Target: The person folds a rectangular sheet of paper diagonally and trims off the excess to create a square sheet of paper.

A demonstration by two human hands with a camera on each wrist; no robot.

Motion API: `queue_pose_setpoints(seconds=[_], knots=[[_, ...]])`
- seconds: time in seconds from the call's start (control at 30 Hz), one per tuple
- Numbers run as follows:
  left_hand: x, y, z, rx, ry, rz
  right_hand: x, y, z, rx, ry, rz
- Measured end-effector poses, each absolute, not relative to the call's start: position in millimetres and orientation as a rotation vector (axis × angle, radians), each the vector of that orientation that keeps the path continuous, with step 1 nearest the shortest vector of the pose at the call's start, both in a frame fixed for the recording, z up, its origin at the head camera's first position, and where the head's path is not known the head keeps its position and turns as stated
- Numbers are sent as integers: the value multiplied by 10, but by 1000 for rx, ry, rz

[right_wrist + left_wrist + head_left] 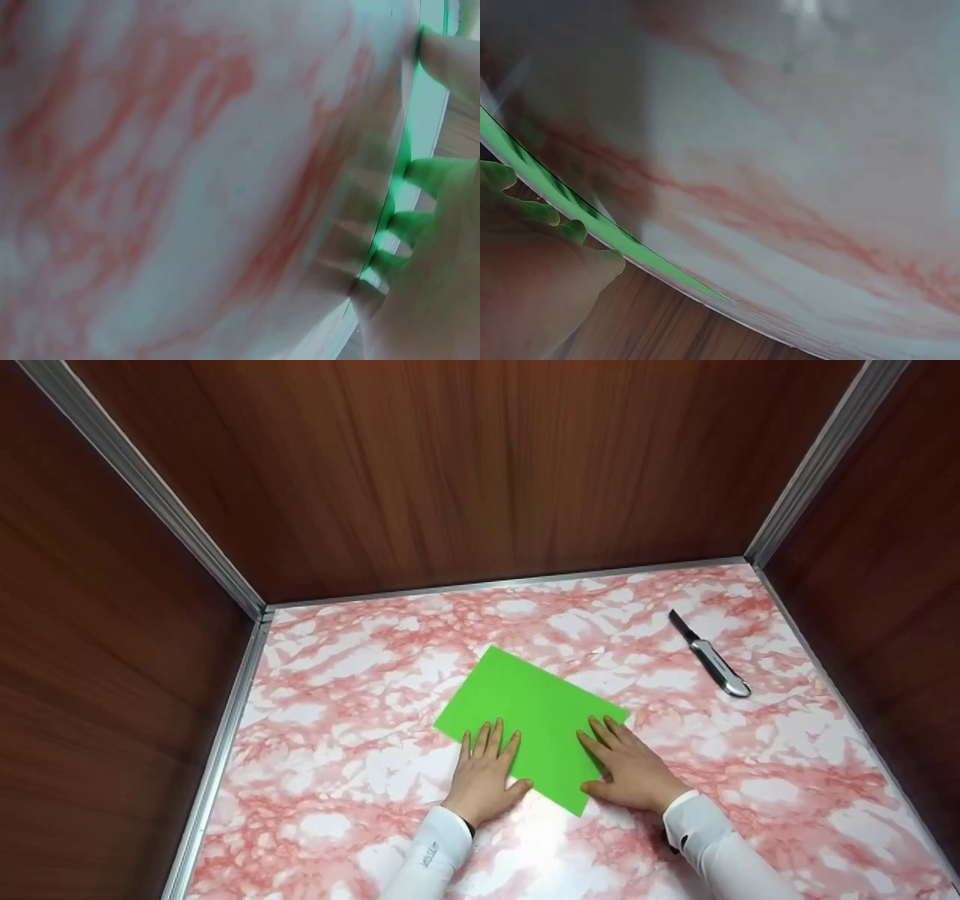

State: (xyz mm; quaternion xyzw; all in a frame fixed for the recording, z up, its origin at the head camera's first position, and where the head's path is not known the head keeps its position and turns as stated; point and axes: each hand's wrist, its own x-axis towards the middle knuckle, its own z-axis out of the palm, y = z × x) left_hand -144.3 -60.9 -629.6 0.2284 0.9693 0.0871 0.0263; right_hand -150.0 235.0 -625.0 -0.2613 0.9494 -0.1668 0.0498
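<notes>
A box cutter (714, 661) is just lying on a red-and-white marbled table (337, 682) near its far right corner, blade (682, 626) pointing toward the far edge. Brown wood panels (465, 472) are boxing in three sides, metal strips (148, 484) kinda framing them.

Right hand (439, 262) on green sheet (427, 112) atop red-and-white marbled surface (187, 187)

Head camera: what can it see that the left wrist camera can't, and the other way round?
Only the head view shows the utility knife, the right hand and the white sleeves.

Only the left wrist view shows the green sheet almost edge-on, as a thin strip, with a green tint on the fingers of the left hand.

Both show that sheet, the left hand and the pink-and-white marbled surface.
</notes>
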Motion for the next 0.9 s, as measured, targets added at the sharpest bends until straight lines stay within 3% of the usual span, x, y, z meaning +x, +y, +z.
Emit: queue_pose_setpoints(seconds=[0.9], knots=[[-1316, -664, -6159, 633, 2903, 265, -1382, 2243, -6256, -947, 2868, -402]])
